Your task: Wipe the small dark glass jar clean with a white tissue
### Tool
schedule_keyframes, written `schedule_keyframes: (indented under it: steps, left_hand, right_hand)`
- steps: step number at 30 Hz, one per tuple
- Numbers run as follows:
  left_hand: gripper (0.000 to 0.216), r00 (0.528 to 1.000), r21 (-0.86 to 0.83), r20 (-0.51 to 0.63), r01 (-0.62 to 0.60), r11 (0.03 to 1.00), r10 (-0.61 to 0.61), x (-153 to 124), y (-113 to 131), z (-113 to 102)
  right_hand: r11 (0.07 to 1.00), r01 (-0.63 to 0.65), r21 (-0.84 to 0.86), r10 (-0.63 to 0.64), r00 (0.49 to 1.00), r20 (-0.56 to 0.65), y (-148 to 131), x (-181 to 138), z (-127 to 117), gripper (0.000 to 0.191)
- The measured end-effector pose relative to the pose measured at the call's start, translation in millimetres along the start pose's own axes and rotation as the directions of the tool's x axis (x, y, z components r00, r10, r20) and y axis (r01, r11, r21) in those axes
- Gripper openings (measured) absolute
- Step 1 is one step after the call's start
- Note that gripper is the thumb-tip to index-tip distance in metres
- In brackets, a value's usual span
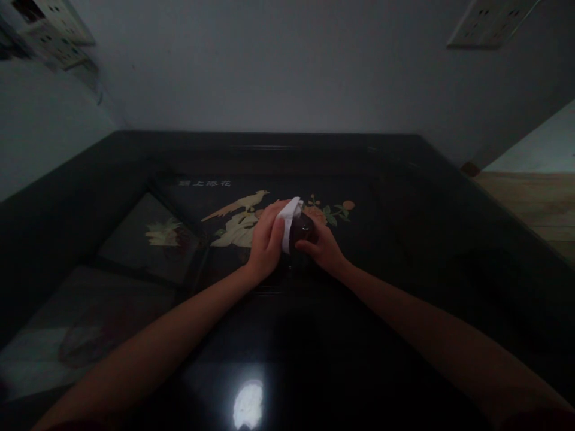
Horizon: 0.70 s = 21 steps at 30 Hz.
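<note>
Both hands meet over the middle of a dark glossy tabletop. My left hand (268, 233) is closed on a folded white tissue (290, 211), pressing it against the left side of a dark, rounded, shiny object (303, 228). Around that object's right side wrap the fingers of my right hand (325, 244), its thumb lying across the front. The dark object's exact kind cannot be made out in the dim light, and the hands cover much of it.
The black tabletop (341, 335) carries a picture of a bird (238, 205) and flowers, with reflections at the left. Behind it rises a pale wall (269, 72) with power sockets (489, 24) at upper right and more sockets (56, 42) at upper left. Wooden floor (530, 200) shows at right.
</note>
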<state>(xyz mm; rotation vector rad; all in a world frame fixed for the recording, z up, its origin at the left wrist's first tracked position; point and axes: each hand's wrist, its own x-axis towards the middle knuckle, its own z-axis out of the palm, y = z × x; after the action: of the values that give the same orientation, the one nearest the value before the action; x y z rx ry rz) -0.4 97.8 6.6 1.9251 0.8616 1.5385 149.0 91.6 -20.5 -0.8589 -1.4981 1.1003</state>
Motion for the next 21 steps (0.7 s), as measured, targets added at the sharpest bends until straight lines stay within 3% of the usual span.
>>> schedule_keyframes:
  steps: [2,4,6,8,10,12,13,15,17,19,21]
  left_hand:
    - [0.041,0.959,-0.210,-0.040,0.267,0.940,-0.281,0,-8,4]
    - [0.041,0.861,-0.395,-0.061,0.444,0.804,-0.506,0,-15,7]
    - [0.038,0.775,-0.509,-0.030,0.532,0.677,-0.631,1,-18,9]
    - [0.037,0.769,-0.498,-0.034,0.540,0.678,-0.638,2,-15,9]
    - [0.040,0.853,-0.371,-0.087,0.451,0.812,-0.514,1,-9,7]
    - [0.042,0.962,-0.180,-0.089,0.240,0.954,-0.258,0,-2,3]
    - [0.040,0.993,-0.076,-0.060,0.098,0.992,-0.103,0,1,1]
    - [0.035,0.986,0.094,0.025,-0.167,0.982,0.165,0,5,-2]
    - [0.030,0.941,0.192,0.104,-0.338,0.921,0.323,1,6,-4]
    - [0.028,0.917,0.226,0.144,-0.397,0.890,0.372,2,7,-5]
    - [0.028,0.930,0.218,0.131,-0.364,0.906,0.342,2,7,-5]
  right_hand:
    - [1.000,0.000,-0.010,0.000,1.000,0.015,-1,-1,-1,0.078]
    - [1.000,0.001,-0.016,-0.001,1.000,0.021,-1,-1,-1,0.079]
    - [1.000,0.007,-0.019,-0.006,1.000,0.023,0,-2,-2,0.081]
    - [1.000,0.006,-0.013,-0.006,1.000,0.030,1,-2,-1,0.084]
    - [1.000,-0.007,-0.004,0.007,0.999,0.045,1,-2,-1,0.087]
    - [1.000,-0.020,-0.004,0.020,0.999,0.051,1,-2,-1,0.088]
    - [1.000,-0.020,-0.005,0.020,0.999,0.048,2,-1,-1,0.088]
    - [1.000,-0.004,-0.013,0.004,1.000,0.029,2,-1,0,0.086]
    - [1.000,0.018,-0.021,-0.018,1.000,0.005,3,-1,1,0.085]
    - [0.999,0.023,-0.029,-0.023,1.000,-0.011,4,-1,1,0.085]
    - [0.999,0.014,-0.034,-0.015,1.000,-0.014,4,-1,1,0.085]
